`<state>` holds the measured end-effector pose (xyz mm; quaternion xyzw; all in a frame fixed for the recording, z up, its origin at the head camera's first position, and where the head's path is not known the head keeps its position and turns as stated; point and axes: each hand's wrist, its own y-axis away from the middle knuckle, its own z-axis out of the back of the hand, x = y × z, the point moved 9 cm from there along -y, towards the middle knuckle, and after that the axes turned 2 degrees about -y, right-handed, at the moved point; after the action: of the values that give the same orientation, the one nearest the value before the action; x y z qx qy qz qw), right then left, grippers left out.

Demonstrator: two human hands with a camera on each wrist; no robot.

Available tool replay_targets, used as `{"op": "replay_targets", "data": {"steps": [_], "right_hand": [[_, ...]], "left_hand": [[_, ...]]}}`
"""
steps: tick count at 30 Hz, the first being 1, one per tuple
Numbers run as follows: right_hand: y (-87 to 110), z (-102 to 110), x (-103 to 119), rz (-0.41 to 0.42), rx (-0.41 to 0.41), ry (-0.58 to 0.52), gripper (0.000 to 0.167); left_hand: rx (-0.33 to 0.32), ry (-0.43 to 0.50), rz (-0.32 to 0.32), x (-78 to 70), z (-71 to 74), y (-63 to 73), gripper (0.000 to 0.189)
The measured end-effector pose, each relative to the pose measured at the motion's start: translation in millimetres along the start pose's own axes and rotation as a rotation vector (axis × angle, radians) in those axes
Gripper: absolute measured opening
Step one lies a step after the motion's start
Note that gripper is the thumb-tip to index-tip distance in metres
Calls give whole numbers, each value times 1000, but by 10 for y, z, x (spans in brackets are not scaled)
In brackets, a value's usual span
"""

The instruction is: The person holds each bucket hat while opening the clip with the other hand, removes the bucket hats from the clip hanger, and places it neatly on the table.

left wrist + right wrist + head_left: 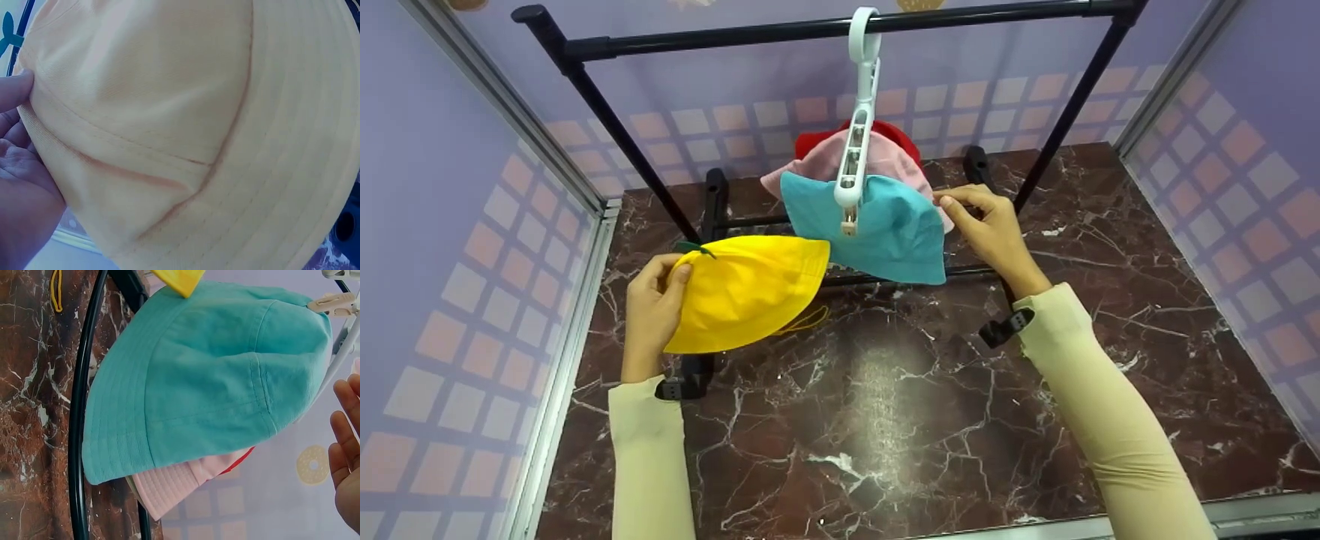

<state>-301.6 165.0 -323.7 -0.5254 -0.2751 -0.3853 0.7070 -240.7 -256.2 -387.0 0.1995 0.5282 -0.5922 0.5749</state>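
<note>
My left hand [652,311] pinches a yellow bucket hat [750,296] by the top of its crown, near a small green leaf [697,247]. In the left wrist view this hat [169,112] looks pale and fills most of the picture, with the thumb on its crown. A turquoise bucket hat [877,236] hangs from a clip [332,305] on the white hanger [849,195]. Behind it are a pink hat [896,157] and a red hat [814,141]. Beside the hats' right edge is my right hand [990,229]; the right wrist view shows its fingers [343,433] loosely extended, apart from the turquoise hat.
The hanger hooks over the top bar [735,34] of a black garment rack, whose side posts [634,157] lean down to the dark marbled floor [900,405]. A yellow cord [806,321] dangles below the yellow hat. Lilac walls [427,187] stand on both sides and behind.
</note>
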Motion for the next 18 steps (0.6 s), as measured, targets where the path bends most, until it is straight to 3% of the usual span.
{"op": "replay_targets", "data": {"steps": [18], "right_hand": [[27,40,-68,-23,-16,-19,17]], "left_hand": [[-151,53,164,355,445,79,23]]}}
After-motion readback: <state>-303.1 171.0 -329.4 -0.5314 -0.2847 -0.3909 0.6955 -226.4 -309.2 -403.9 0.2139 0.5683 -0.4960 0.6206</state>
